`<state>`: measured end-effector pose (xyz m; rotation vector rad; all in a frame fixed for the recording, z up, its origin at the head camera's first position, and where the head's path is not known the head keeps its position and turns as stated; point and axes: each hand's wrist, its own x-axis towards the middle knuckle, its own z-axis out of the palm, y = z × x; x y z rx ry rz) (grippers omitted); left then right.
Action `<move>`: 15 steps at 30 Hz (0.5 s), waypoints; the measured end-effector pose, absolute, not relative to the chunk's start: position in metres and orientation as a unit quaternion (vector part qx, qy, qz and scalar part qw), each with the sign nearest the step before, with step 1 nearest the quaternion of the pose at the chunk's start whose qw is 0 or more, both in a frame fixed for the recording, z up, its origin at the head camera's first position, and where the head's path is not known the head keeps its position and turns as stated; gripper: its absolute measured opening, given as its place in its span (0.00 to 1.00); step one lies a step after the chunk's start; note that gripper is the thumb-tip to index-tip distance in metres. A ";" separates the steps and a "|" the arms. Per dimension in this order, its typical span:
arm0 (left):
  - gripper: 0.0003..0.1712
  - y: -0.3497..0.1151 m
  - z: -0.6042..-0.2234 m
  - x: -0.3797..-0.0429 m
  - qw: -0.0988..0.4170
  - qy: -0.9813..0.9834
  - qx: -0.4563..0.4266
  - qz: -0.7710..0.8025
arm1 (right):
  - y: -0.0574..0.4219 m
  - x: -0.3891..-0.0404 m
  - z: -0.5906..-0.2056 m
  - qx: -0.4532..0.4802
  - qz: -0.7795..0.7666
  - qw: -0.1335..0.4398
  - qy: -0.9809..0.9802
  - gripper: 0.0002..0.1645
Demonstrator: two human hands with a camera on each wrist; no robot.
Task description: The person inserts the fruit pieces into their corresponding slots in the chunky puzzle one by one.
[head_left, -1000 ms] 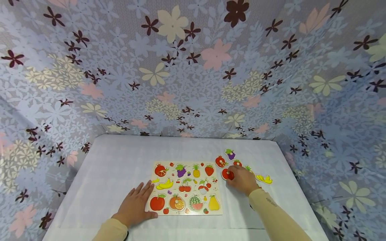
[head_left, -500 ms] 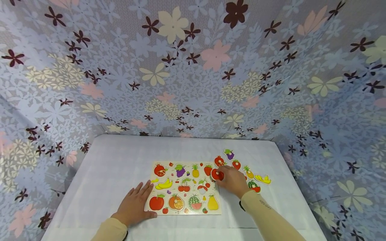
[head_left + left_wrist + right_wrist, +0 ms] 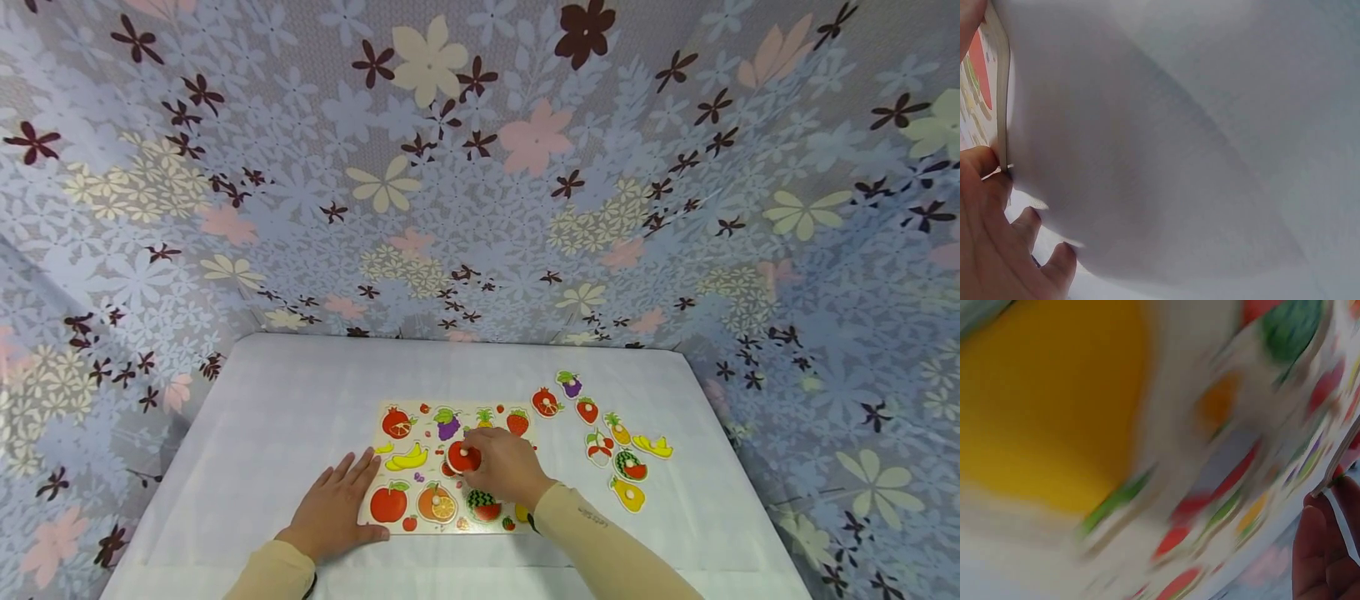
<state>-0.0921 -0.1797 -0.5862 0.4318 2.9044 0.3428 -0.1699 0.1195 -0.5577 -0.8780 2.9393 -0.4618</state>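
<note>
My right hand [image 3: 504,465] pinches the knob of a red apple puzzle piece [image 3: 462,457] above the middle of the fruit puzzle board [image 3: 491,527], over the printed cherries. It covers part of the pineapple and right-hand cherry pictures. In the right wrist view, fingers [image 3: 1310,534] hold the piece at the right edge, and the board is blurred. My left hand [image 3: 333,507] lies with spread fingers along the board's left edge. The left wrist view shows its fingers [image 3: 982,161] touching that edge. An orange piece [image 3: 437,503] with a knob sits in the bottom row, beside the apple picture [image 3: 388,503].
Right of the board lie loose pieces: grapes [image 3: 569,384], pomegranate [image 3: 547,402], strawberry [image 3: 587,409], pineapple [image 3: 618,428], bananas [image 3: 654,447], cherries [image 3: 599,447], watermelon [image 3: 630,466] and pear [image 3: 627,493]. A white cloth [image 3: 300,375] covers the table. Floral fabric [image 3: 480,208] surrounds it.
My right hand has carried the apple piece left from among the loose pieces to over the board's middle. Cherries and pear pieces are uncovered now. The left hand has stayed put.
</note>
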 end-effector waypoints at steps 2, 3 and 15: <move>0.65 -0.180 -0.587 -0.092 0.093 0.978 0.145 0.116 | 0.105 -0.165 -0.558 -0.303 -0.148 0.023 0.941 0.25; 0.65 -0.180 -0.587 -0.092 0.094 0.978 0.145 0.117 | 0.098 -0.162 -0.558 -0.311 -0.146 0.026 0.939 0.25; 0.64 -0.179 -0.578 -0.090 0.104 0.975 0.145 0.132 | 0.040 -0.142 -0.565 -0.391 -0.094 0.038 0.915 0.22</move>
